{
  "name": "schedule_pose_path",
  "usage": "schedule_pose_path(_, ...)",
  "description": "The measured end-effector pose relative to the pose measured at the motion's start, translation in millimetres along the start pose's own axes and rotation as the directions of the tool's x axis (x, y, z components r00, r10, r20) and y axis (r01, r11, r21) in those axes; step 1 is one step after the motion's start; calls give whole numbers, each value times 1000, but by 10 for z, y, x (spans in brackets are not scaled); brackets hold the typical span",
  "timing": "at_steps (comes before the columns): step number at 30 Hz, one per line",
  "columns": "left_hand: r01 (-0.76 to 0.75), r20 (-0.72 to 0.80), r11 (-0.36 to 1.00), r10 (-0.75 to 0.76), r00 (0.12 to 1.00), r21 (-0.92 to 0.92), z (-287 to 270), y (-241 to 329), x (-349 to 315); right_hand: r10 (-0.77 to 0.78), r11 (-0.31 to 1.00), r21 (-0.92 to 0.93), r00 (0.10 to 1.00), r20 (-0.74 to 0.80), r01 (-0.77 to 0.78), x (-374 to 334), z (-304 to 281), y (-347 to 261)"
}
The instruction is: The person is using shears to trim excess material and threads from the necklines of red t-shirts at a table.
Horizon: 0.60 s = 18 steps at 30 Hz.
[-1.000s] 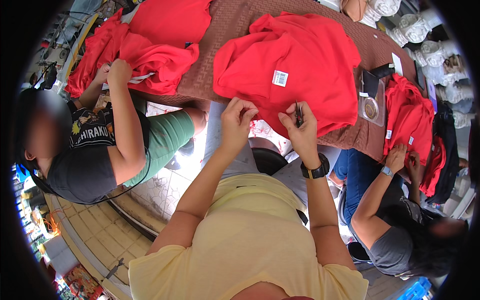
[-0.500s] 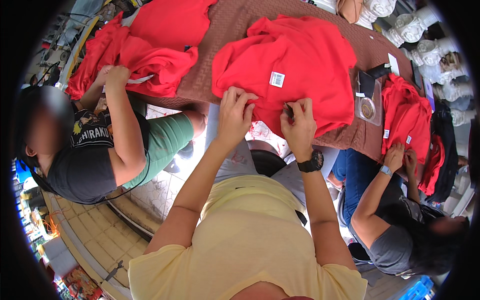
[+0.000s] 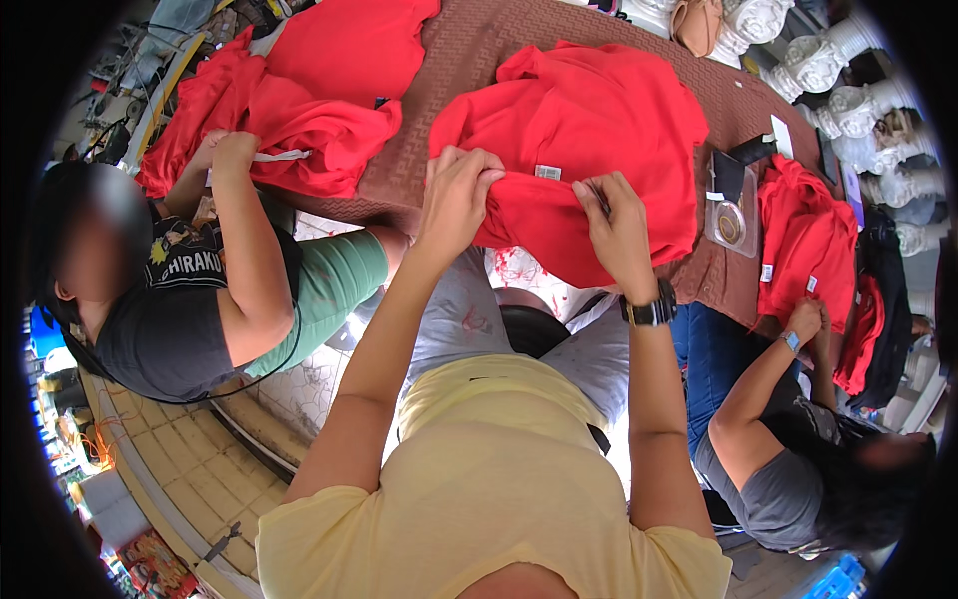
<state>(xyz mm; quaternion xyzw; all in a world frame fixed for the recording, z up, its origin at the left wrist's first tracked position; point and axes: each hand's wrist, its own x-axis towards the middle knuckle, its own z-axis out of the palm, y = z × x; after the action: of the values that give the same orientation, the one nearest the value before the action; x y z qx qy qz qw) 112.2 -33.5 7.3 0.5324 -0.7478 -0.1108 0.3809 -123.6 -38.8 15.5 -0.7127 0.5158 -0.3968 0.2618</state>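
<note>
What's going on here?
At the brown table, the person in yellow pinches a red cloth with the left hand; the right hand, at the same cloth, holds a small dark tool. A white label shows on the cloth. The left co-worker handles another red cloth, the right co-worker a third red cloth.

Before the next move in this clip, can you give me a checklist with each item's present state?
1. Left hand has the red cloth: ok, fingers pinch its raised near edge.
2. Right hand is at the same edge: ok, fingertips meet the cloth.
3. Dark tool in the right hand is clear of the cloth: cannot tell, the fingers hide most of it.
4. White label is in full view: not ok, only a narrow strip shows.
5. Neighbours' hands, left and right, are off this cloth: ok, both work on other red pieces.
</note>
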Motion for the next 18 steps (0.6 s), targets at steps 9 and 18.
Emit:
schedule_pose_path(9, 38, -148, 964, -79, 986, -263, 464, 291, -140, 63, 997, -41, 997, -35, -65, 71, 223, 179)
schedule_pose_path(18, 10, -234, 975, -63, 970, -221, 637, 174, -82, -71, 997, -46, 979, -190, 64, -13, 223, -128)
